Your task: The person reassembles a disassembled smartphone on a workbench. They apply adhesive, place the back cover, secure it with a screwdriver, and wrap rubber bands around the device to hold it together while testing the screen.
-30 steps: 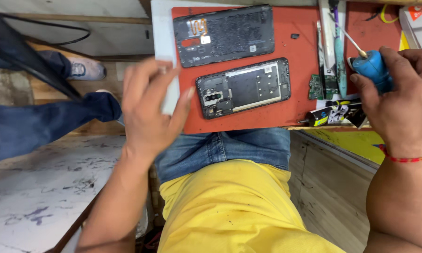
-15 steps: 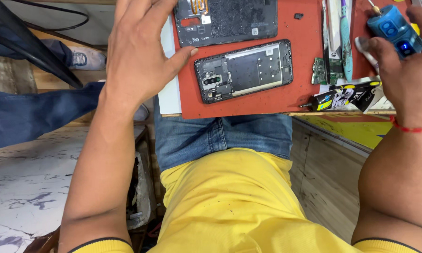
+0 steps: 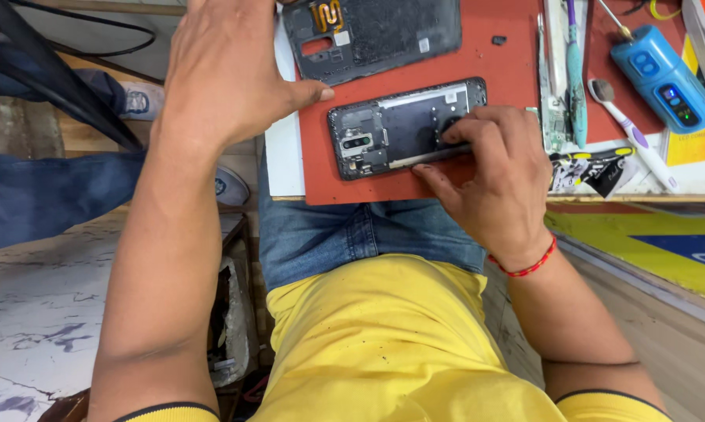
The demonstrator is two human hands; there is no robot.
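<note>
An opened phone (image 3: 391, 129) with its back off lies on a red mat (image 3: 509, 62) at the bench edge, its camera end to the left. My right hand (image 3: 493, 180) grips the phone's right end, fingers on top and thumb along the lower edge. My left hand (image 3: 227, 70) rests flat at the mat's left edge and holds nothing. Its thumb points toward the phone and touches the removed black back cover (image 3: 376, 35). Its fingertips are cut off by the top of the frame. A blue powered screwdriver (image 3: 657, 78) lies at the right of the bench.
A teal-handled tool (image 3: 575, 78), a white brush (image 3: 634, 141) and a small circuit board (image 3: 553, 125) lie right of the phone. A small black part (image 3: 498, 40) sits on the mat. Another person's jeans leg (image 3: 39, 195) and shoe (image 3: 141, 101) are at left.
My right hand has set the blue screwdriver down on the bench and moved left onto the phone's right end. My left hand has shifted up beside the back cover.
</note>
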